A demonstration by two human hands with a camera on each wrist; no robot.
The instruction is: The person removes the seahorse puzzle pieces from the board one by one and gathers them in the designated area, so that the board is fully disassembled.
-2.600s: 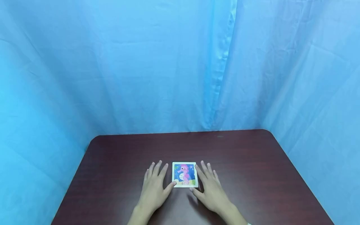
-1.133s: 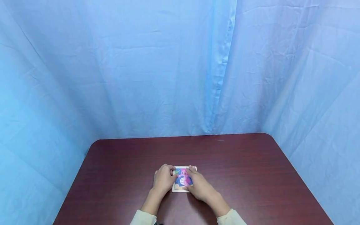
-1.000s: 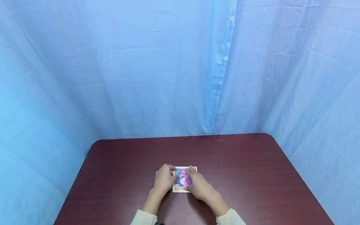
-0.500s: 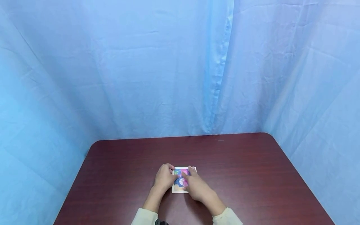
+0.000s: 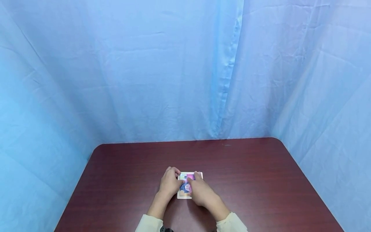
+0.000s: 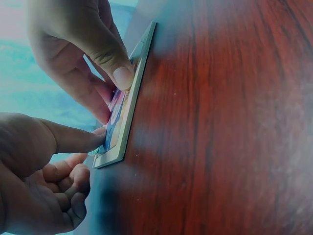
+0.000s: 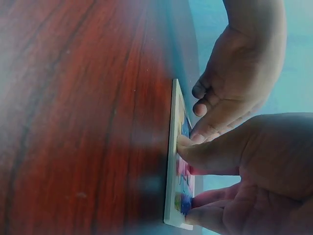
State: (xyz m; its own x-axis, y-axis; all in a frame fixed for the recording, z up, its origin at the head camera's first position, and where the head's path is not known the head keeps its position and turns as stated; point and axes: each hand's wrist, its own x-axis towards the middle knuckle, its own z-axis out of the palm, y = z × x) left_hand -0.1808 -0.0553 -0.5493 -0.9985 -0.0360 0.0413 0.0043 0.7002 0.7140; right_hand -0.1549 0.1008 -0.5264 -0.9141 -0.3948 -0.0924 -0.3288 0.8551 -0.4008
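A small square jigsaw puzzle (image 5: 185, 192) with a pink and blue picture lies in a pale frame (image 5: 182, 197) on the table. My left hand (image 5: 170, 183) is at its upper left corner. The thumb is on the picture and the curled index finger at the edge, seemingly pinching a corner puzzle piece (image 5: 183, 176), which looks tilted and paler than before. From the right, my right hand (image 5: 202, 191) presses on the puzzle, its thumb near the front edge and fingertips towards the far edge. The right hand covers much of the picture's right side.
The dark red-brown wooden table (image 5: 246, 174) extends on all sides of the puzzle. Light blue curtains (image 5: 145, 71) hang behind it and along both sides. A dark wrist strap (image 5: 166, 229) shows at the left sleeve.
Both hands came in from beside the puzzle onto it. The right index finger then shifted left across the picture, and the upper left corner now looks tilted.
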